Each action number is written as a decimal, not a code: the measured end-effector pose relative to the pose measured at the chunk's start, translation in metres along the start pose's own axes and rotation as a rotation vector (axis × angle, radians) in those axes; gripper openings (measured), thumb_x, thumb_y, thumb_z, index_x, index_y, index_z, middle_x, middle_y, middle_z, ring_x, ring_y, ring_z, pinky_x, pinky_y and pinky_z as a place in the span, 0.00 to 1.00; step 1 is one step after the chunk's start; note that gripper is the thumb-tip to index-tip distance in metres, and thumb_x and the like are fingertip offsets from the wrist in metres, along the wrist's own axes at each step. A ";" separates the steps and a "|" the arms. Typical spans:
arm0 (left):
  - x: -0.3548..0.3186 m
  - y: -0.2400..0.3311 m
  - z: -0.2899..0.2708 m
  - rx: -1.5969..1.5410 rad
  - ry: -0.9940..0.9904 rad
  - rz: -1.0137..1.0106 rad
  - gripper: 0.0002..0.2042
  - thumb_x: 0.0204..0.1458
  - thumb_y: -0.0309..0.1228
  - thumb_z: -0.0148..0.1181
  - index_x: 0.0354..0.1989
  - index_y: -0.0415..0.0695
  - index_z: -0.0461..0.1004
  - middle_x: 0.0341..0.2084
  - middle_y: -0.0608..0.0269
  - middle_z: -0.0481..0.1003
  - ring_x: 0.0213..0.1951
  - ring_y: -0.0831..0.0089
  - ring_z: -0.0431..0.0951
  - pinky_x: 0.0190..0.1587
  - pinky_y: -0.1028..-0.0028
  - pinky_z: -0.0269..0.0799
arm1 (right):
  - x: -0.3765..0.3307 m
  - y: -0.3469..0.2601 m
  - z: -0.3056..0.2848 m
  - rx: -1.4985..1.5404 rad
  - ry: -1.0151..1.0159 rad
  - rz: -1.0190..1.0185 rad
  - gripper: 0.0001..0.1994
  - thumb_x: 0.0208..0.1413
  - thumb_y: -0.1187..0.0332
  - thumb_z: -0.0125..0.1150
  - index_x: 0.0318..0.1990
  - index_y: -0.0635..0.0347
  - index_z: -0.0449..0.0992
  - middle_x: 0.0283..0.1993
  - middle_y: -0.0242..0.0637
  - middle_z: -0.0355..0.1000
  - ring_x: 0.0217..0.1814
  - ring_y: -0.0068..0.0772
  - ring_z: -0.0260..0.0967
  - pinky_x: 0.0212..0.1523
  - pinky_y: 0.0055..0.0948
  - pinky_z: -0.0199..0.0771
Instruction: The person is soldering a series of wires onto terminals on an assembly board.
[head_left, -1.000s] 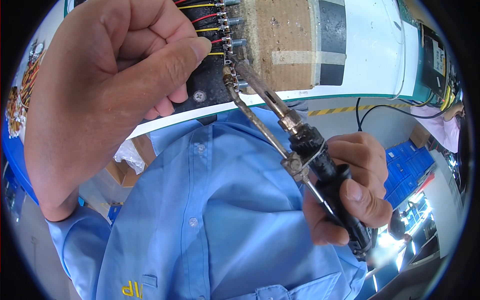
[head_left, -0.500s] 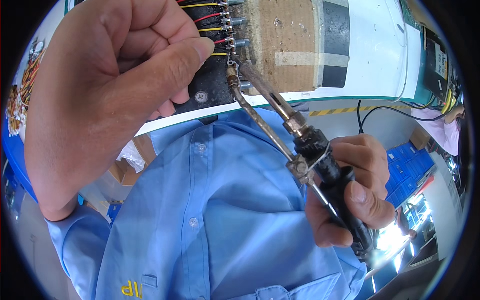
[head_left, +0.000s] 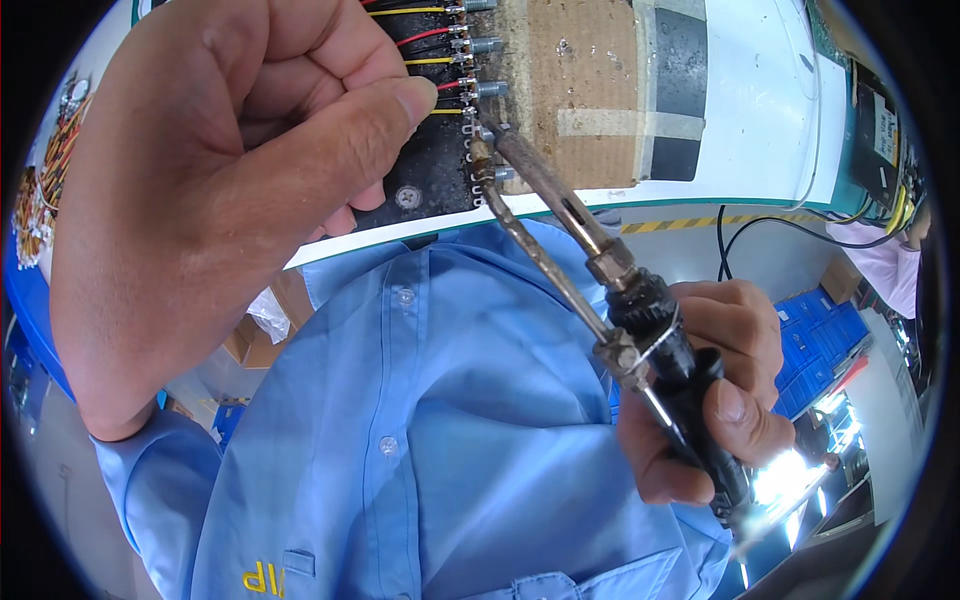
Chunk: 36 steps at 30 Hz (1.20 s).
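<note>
My left hand (head_left: 290, 140) is closed in a pinch over a black fixture (head_left: 430, 185). Thin wires, among them a yellow wire (head_left: 448, 111) and a red wire (head_left: 449, 86), come out from under its thumb and run to a row of small metal connectors (head_left: 488, 90). What the fingertips grip is partly hidden. In my right hand (head_left: 735, 390) is a soldering iron (head_left: 655, 320) with a black handle and a thin metal feed tube (head_left: 550, 265) clamped alongside. Its tip is beside the lower connectors, just below the yellow wire's end.
Taped cardboard (head_left: 580, 80) lies right of the connectors on the white work surface (head_left: 760, 120). A bundle of coloured wires (head_left: 45, 190) is at the far left. Black cables (head_left: 770, 220) hang at right, near blue boxes (head_left: 815, 340) and another person's sleeve (head_left: 880, 255).
The soldering iron has shifted slightly right and down, its tip lower against the connector row. My left hand and the fixture sit a little further right in view.
</note>
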<state>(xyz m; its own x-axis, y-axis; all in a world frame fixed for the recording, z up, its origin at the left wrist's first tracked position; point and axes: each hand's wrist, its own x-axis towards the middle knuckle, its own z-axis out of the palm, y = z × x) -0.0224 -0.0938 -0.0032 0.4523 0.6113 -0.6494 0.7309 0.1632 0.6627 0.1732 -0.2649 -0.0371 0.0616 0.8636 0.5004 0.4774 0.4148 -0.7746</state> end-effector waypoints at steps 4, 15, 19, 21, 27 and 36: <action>0.001 0.003 0.002 -0.002 0.002 -0.023 0.09 0.57 0.32 0.58 0.29 0.41 0.71 0.16 0.70 0.72 0.18 0.89 0.68 0.21 0.87 0.62 | 0.001 0.004 -0.001 0.002 -0.021 -0.023 0.28 0.61 0.42 0.42 0.52 0.58 0.67 0.16 0.34 0.63 0.18 0.34 0.65 0.16 0.32 0.57; 0.000 0.009 0.002 -0.025 -0.007 0.004 0.08 0.57 0.32 0.57 0.29 0.41 0.71 0.17 0.70 0.72 0.19 0.88 0.69 0.22 0.87 0.63 | 0.002 -0.002 0.004 0.163 0.196 0.067 0.28 0.62 0.42 0.41 0.52 0.59 0.68 0.27 0.48 0.68 0.26 0.33 0.66 0.27 0.32 0.65; -0.005 0.022 0.008 -0.140 0.039 0.038 0.08 0.57 0.30 0.57 0.29 0.40 0.71 0.16 0.71 0.72 0.19 0.88 0.69 0.23 0.86 0.64 | 0.009 0.013 0.016 0.328 0.402 0.002 0.30 0.64 0.43 0.37 0.48 0.68 0.67 0.30 0.52 0.70 0.28 0.40 0.70 0.31 0.35 0.74; -0.003 0.021 0.005 -0.078 -0.028 0.074 0.07 0.57 0.30 0.57 0.30 0.40 0.71 0.17 0.70 0.72 0.20 0.87 0.70 0.24 0.85 0.66 | 0.012 0.020 0.019 0.356 0.428 -0.067 0.31 0.64 0.44 0.36 0.48 0.71 0.65 0.30 0.52 0.71 0.26 0.41 0.70 0.30 0.35 0.75; -0.011 0.004 0.001 0.140 0.037 0.231 0.07 0.58 0.29 0.55 0.31 0.39 0.71 0.19 0.70 0.71 0.22 0.86 0.70 0.27 0.84 0.67 | 0.006 0.011 0.009 0.301 0.449 -0.082 0.29 0.64 0.46 0.38 0.48 0.71 0.63 0.26 0.53 0.70 0.24 0.38 0.70 0.25 0.32 0.73; -0.063 -0.064 -0.049 0.231 0.762 0.590 0.11 0.52 0.25 0.61 0.42 0.34 0.74 0.38 0.58 0.77 0.39 0.72 0.77 0.48 0.74 0.71 | 0.001 -0.004 0.020 0.159 0.630 0.060 0.30 0.63 0.45 0.39 0.51 0.70 0.60 0.27 0.53 0.72 0.25 0.37 0.72 0.26 0.28 0.74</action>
<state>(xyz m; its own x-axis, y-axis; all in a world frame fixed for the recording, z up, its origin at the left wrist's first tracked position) -0.1228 -0.1048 0.0132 0.3853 0.8939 0.2290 0.6125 -0.4334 0.6611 0.1537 -0.2597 -0.0414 0.6091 0.5733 0.5480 0.3246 0.4502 -0.8318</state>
